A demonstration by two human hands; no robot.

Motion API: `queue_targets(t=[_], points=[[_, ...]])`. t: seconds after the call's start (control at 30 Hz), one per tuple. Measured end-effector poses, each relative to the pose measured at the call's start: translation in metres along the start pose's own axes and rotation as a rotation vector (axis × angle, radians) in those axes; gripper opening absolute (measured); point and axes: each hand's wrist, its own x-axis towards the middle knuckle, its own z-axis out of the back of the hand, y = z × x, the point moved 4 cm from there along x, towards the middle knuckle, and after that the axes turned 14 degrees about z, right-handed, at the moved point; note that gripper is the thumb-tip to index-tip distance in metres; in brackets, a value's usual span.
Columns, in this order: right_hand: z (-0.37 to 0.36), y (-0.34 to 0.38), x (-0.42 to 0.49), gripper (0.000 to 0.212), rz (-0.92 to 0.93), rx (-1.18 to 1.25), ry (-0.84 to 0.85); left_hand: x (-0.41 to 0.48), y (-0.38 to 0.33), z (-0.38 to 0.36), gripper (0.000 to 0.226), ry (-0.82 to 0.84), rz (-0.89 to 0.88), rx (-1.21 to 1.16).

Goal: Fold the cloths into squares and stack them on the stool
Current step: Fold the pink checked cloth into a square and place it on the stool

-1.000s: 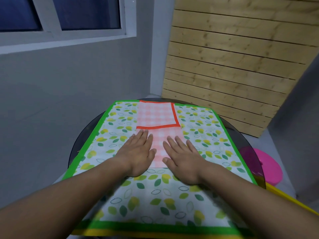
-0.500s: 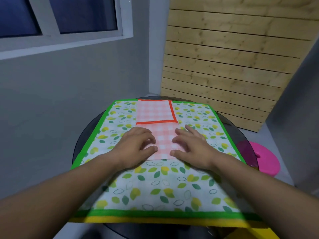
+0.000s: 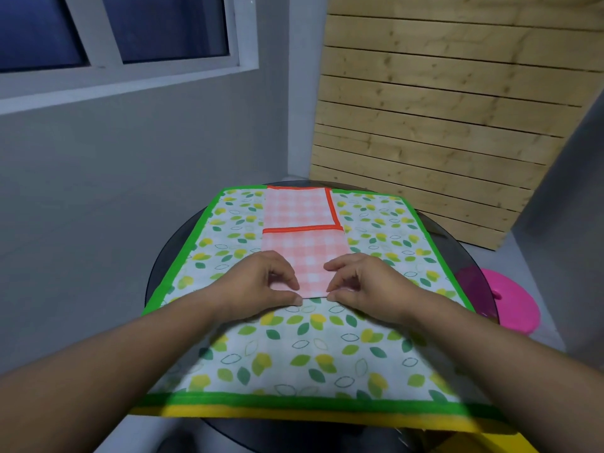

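Head view: a person's left hand [image 3: 261, 282] and right hand [image 3: 362, 282] pinch the near edge of a pink gingham cloth [image 3: 307, 253], one at each near corner, thumb and fingers [image 3: 333, 266] closed on the fabric. The cloth lies as a long strip down the middle of a leaf-print cloth [image 3: 310, 348] with a green border, its long axis running straight away from the person, so the free length stretches from the fingers toward the far rim of the round dark glass counter [image 3: 163, 266]. An orange-trimmed edge crosses the strip about halfway along, which suggests it is already partly folded. Both hands sit equally close to the near edge, neither leading. The likely coming move is to carry that edge away along the long axis to the far edge, making a square.

Counted: one pink gingham cloth, one leaf-print cloth beneath it, and a yellow edge [image 3: 294, 413] showing below the green border, whether a third cloth cannot be told. One pink stool [image 3: 510, 299] stands on the floor to the right of the counter, with nothing on it yet. A slatted wooden panel [image 3: 441, 125] leans behind.
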Motion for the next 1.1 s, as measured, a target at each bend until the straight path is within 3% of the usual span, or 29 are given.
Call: queue_targets(t=[0.33, 0.6, 0.8, 0.97, 1.1], points=[[0.009, 0.014, -0.006, 0.009, 0.051, 0.057, -0.175, -0.019, -0.014, 0.013, 0.009, 0.061, 0.117, -0.23], [0.029, 0.039, -0.021, 0.015, -0.011, 0.266, -0.293, -0.045, -0.042, 0.032, 0.007, -0.009, -0.023, -0.201], [0.057, 0.055, -0.032, 0.006, 0.005, 0.491, -0.459, -0.058, -0.061, 0.058, 0.007, -0.17, -0.042, -0.363], [0.039, 0.038, -0.034, 0.024, -0.117, 0.676, -0.313, -0.052, -0.068, 0.067, 0.008, -0.281, 0.01, -0.566], [0.019, 0.014, -0.029, 0.021, -0.231, 0.541, -0.232, -0.029, -0.05, 0.061, 0.046, -0.318, 0.16, -0.719]])
